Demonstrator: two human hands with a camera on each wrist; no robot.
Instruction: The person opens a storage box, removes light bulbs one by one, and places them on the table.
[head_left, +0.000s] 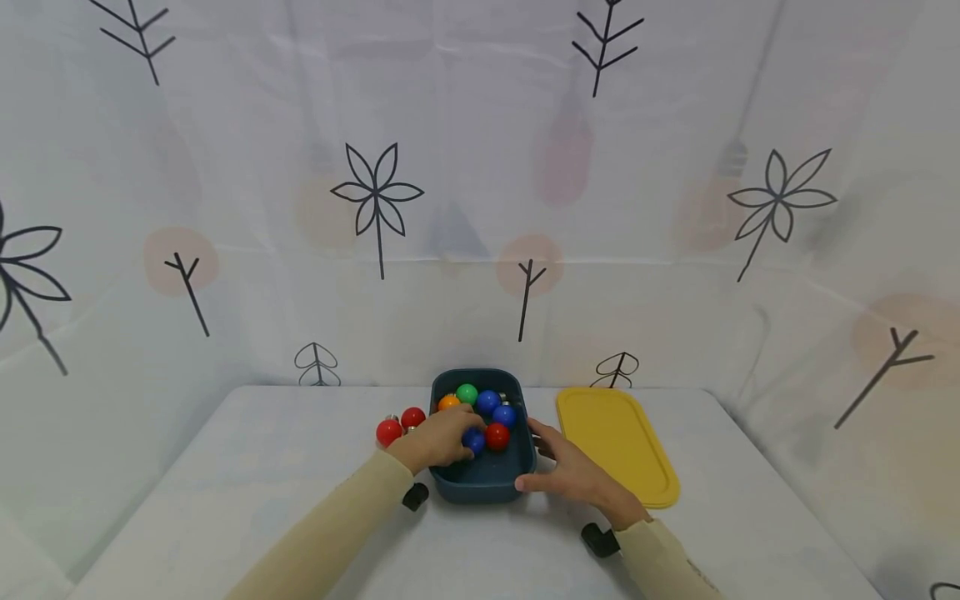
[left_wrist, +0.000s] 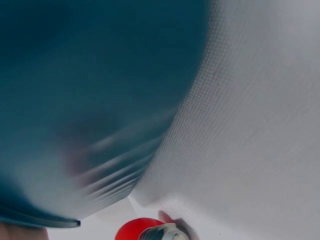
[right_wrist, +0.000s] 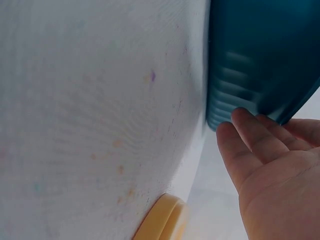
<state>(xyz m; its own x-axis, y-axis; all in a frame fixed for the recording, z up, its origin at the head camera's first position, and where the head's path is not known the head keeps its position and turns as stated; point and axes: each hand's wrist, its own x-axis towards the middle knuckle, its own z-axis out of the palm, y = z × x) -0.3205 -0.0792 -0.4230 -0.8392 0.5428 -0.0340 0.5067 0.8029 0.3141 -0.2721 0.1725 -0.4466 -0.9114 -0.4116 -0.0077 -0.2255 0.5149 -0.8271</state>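
Observation:
A dark teal bin [head_left: 483,493] stands on the table with several baubles inside. My left hand [head_left: 437,437] reaches over its left wall, thumb and fingers around a blue bauble [head_left: 474,441]. Beside that lies a red bauble [head_left: 497,437]; farther back are an orange bauble [head_left: 448,402], a green bauble [head_left: 467,393] and more blue ones. My right hand [head_left: 567,472] is at the bin's right wall, fingers extended along it and thumb near the front corner. In the right wrist view, the fingers [right_wrist: 255,137] lie against the ribbed wall, holding nothing. The left wrist view mostly shows the bin's outside.
Left of the bin, red baubles [head_left: 389,432] with silver caps lie on the white-covered table [head_left: 300,467]. A yellow lid [head_left: 618,446] lies flat to the right. Behind the table hangs a patterned white curtain [head_left: 465,208].

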